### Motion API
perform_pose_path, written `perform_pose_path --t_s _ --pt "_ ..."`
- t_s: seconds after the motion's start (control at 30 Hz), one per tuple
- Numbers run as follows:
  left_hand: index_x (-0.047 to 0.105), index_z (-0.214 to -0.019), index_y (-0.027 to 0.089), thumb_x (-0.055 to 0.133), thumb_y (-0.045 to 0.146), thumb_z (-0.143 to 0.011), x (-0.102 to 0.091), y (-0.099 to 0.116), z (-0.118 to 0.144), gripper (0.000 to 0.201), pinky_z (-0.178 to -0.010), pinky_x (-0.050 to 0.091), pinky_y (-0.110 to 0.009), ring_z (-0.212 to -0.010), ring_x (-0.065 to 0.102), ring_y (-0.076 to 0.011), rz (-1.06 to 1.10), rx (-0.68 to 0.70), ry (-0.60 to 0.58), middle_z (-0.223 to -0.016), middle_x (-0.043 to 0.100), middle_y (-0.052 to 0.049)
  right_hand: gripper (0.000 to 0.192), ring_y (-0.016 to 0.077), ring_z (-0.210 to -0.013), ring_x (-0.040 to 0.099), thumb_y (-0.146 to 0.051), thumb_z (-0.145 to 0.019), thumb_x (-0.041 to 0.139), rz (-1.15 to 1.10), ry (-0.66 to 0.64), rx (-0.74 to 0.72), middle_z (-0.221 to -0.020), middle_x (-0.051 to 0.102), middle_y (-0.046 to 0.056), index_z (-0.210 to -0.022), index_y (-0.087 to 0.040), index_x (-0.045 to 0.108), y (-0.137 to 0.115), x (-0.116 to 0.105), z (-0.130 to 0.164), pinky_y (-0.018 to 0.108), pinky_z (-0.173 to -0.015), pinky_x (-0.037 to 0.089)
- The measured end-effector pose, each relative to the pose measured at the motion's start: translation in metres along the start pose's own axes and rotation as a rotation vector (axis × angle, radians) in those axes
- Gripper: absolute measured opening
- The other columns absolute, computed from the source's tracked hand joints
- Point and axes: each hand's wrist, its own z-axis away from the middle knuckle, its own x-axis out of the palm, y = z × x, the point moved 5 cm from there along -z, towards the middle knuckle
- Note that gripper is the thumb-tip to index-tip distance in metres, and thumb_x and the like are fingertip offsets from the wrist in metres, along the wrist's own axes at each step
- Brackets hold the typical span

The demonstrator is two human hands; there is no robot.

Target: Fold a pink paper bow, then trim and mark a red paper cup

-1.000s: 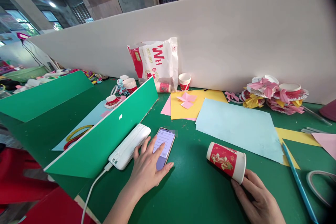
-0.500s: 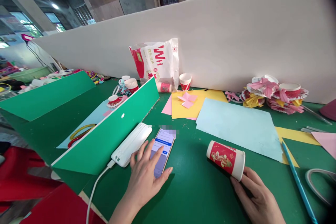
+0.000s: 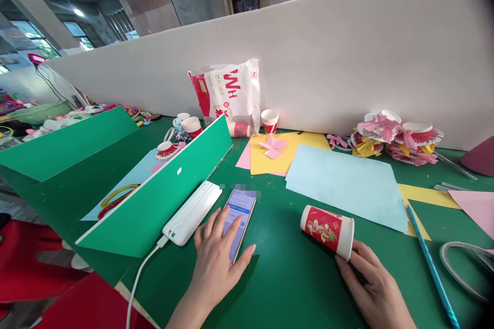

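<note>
My left hand (image 3: 218, 252) lies over a lit smartphone (image 3: 243, 208), its fingers spread across the screen; whether a fingertip touches the glass I cannot tell. Between the thumb and fingers of my right hand (image 3: 372, 280) is the rim of a red and white paper cup (image 3: 326, 231). The cup is tipped on its side, its base pointing left and its printed flower pattern facing up. Just left of the phone rests a white power bank (image 3: 193, 212) with a white cable (image 3: 144, 262) plugged into it.
A green divider (image 3: 165, 195) stands on the left. Light blue paper (image 3: 343, 180), yellow paper (image 3: 309, 146) and a pink paper shape (image 3: 273, 147) lie ahead. Decorated cups (image 3: 417, 136), a blue pencil-like stick (image 3: 432, 267) and scissors (image 3: 463, 267) are on the right. A plastic bag (image 3: 231, 95) leans on the wall.
The whole view has shifted slightly. The phone screen looks dimmer, and my left hand's fingers have moved a little over it. My right hand keeps its hold on the paper cup.
</note>
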Motion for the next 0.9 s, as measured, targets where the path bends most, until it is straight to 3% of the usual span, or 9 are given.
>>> perform_pose_path --t_s 0.13,0.3,0.4,0.5,0.6,0.67,0.77,0.83,0.9 --pt "0.047 -0.127 0.024 0.049 0.041 -0.083 -0.003 0.022 -0.001 0.048 -0.097 0.031 -0.055 -0.127 0.033 -0.0338 0.187 0.004 0.077 -0.136 0.044 -0.013 0.014 0.019 -0.087 0.058 -0.023 -0.089 0.047 -0.073 0.058 0.009 -0.104 0.055 0.01 -0.097 -0.02 0.059 -0.005 -0.004 -0.003 0.025 -0.071 0.05" --pt "0.035 -0.134 0.029 0.054 0.037 -0.081 0.004 0.069 -0.013 0.056 -0.102 0.032 -0.044 -0.132 0.028 -0.0285 0.718 -0.015 -0.028 -0.142 0.036 -0.008 0.014 0.0172 -0.076 0.056 -0.015 -0.088 0.045 -0.166 0.156 -0.048 -0.09 0.056 0.007 -0.094 -0.021 0.057 -0.021 -0.021 -0.01 0.025 -0.064 0.048" --pt "0.034 -0.134 0.026 0.058 0.041 -0.078 0.009 0.094 -0.027 0.062 -0.101 0.034 -0.042 -0.129 0.033 -0.0287 1.16 -0.179 -0.129 -0.142 0.036 -0.01 0.017 0.0164 -0.068 0.054 -0.013 -0.087 0.046 -0.23 0.186 -0.123 -0.082 0.057 0.003 -0.097 -0.025 0.054 -0.034 -0.035 -0.013 0.026 -0.056 0.048" --pt "0.039 -0.13 0.024 0.059 0.043 -0.078 0.018 0.118 -0.035 0.06 -0.091 0.044 -0.038 -0.119 0.046 -0.0275 1.591 -0.418 -0.311 -0.138 0.041 -0.012 0.029 0.0174 -0.064 0.055 -0.011 -0.086 0.047 -0.275 0.151 -0.163 -0.079 0.058 0.002 -0.106 -0.03 0.052 -0.047 -0.047 -0.014 0.028 -0.054 0.049" --pt "0.05 -0.12 0.02 0.061 0.04 -0.078 0.027 0.14 -0.034 0.048 -0.075 0.05 -0.032 -0.097 0.06 -0.0219 1.876 -0.606 -0.491 -0.117 0.06 -0.011 0.045 0.0181 -0.064 0.056 -0.007 -0.085 0.047 -0.342 0.158 -0.202 -0.081 0.06 0.001 -0.118 -0.037 0.047 -0.059 -0.059 -0.013 0.03 -0.055 0.051" --pt "0.059 -0.108 0.017 0.063 0.037 -0.077 0.032 0.15 -0.033 0.037 -0.067 0.05 -0.027 -0.081 0.063 -0.0167 1.971 -0.657 -0.538 -0.098 0.067 -0.007 0.05 0.0184 -0.068 0.059 -0.008 -0.085 0.047 -0.348 0.145 -0.189 -0.085 0.061 0.001 -0.121 -0.043 0.045 -0.064 -0.064 -0.012 0.03 -0.058 0.052" --pt "0.064 -0.095 0.016 0.066 0.036 -0.075 0.037 0.155 -0.038 0.028 -0.061 0.049 -0.024 -0.072 0.062 -0.0138 2.017 -0.675 -0.505 -0.086 0.069 -0.005 0.043 0.0216 -0.091 0.061 -0.016 -0.087 0.047 -0.269 0.097 0.001 -0.106 0.06 0.001 -0.119 -0.045 0.048 -0.05 -0.071 -0.006 0.032 -0.072 0.055" --pt "0.065 -0.093 0.017 0.067 0.036 -0.074 0.039 0.155 -0.044 0.027 -0.062 0.05 -0.025 -0.074 0.063 -0.0148 2.017 -0.696 -0.444 -0.085 0.07 -0.005 0.036 0.0261 -0.106 0.056 -0.024 -0.088 0.046 -0.159 0.167 0.145 -0.119 0.055 0.004 -0.122 -0.038 0.049 -0.024 -0.088 0.009 0.036 -0.08 0.054" --pt "0.065 -0.091 0.018 0.067 0.035 -0.073 0.041 0.155 -0.05 0.025 -0.066 0.051 -0.027 -0.078 0.064 -0.0162 2.035 -0.706 -0.417 -0.085 0.07 -0.005 0.035 0.0277 -0.103 0.057 -0.029 -0.087 0.047 -0.02 0.245 0.265 -0.119 0.055 0.009 -0.121 -0.027 0.051 0.012 -0.113 0.034 0.038 -0.078 0.053"
